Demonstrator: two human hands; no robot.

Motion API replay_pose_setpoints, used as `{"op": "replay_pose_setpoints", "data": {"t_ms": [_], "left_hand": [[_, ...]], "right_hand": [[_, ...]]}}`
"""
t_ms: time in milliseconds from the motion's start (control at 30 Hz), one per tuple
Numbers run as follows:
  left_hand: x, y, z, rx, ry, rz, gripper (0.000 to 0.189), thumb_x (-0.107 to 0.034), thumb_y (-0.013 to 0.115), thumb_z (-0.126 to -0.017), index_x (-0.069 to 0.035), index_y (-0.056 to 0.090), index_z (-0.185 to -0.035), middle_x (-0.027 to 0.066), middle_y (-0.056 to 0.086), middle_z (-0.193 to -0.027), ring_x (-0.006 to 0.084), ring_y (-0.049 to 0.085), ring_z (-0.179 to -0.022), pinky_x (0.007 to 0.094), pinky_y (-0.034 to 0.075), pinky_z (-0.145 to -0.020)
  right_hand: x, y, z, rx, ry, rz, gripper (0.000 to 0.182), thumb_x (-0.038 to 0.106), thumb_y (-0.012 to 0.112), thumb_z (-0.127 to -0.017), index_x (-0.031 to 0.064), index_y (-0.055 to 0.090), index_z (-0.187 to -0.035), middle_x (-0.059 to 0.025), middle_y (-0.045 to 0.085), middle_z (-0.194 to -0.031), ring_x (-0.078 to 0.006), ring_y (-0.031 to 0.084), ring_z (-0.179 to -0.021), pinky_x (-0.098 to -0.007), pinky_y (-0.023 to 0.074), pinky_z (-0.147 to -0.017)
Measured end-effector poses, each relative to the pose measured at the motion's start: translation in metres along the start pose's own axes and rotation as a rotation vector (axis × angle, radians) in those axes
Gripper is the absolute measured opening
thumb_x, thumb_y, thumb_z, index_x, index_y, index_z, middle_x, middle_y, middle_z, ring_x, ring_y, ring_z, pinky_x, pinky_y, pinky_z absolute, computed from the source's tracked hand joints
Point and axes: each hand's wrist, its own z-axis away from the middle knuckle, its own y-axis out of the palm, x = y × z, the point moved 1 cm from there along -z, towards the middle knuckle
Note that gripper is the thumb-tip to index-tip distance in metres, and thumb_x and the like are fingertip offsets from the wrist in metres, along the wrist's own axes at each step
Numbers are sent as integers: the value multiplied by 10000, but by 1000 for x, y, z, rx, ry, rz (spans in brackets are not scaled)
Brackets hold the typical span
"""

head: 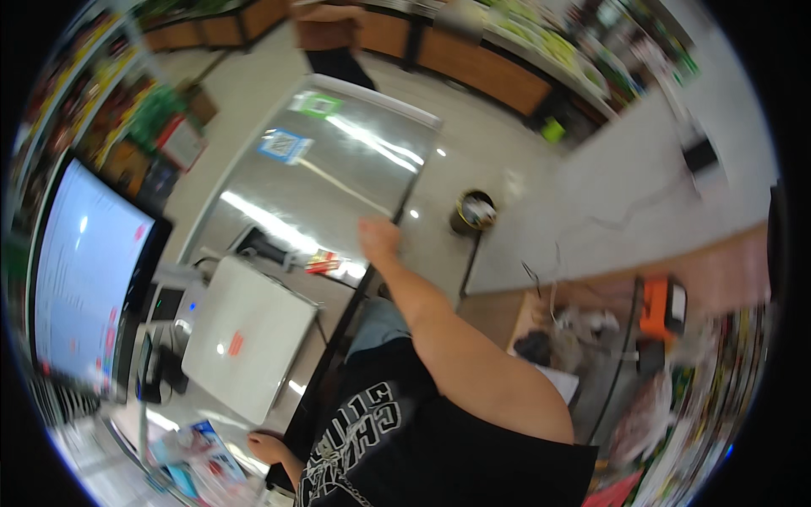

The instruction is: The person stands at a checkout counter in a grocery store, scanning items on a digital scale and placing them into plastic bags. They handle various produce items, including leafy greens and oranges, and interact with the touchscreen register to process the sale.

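Note:
My right arm reaches out over the metal checkout counter (pixel 355 184). At its end my right hand (pixel 380 239) is curled above the counter's edge, blurred by motion, and no object shows in it. Close by lies a small red and yellow packet (pixel 323 261). My left hand (pixel 267 447) hangs low by the near counter edge with its fingers bent inward; what may be inside is hidden. Between the hands sits a pale, flat weighing plate (pixel 250 342) with a red mark. Clear plastic bags and a blue packet (pixel 212 453) lie just left of my left hand.
A monitor (pixel 89 279) stands at the left. Past the counter stand a person (pixel 329 38) and vegetable displays (pixel 481 70). A waste bin (pixel 475 212) is on the floor. Right are a white table (pixel 608 203) and an orange device (pixel 662 307).

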Motion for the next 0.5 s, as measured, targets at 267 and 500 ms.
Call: {"op": "replay_pose_setpoints", "data": {"t_ms": [267,500], "left_hand": [[-51,-13,27,92,346,-69,427,-353,421,-1024,-31,698,-1069,184,702,-1048,375,668,-947,491,522,-781],[-103,-6,47,129,514,-128,382,-330,445,-1013,-53,707,-1028,164,711,-1020,357,683,-919,483,537,-750]], "right_hand": [[-14,-55,22,-84,60,-536,271,230,563,-974,7,577,-822,-189,592,-839,-417,577,-844,-504,465,-730],[-177,-111,205,-147,884,-238,299,273,528,-977,-4,641,-975,-250,668,-968,-433,646,-900,-518,506,-777]]}}
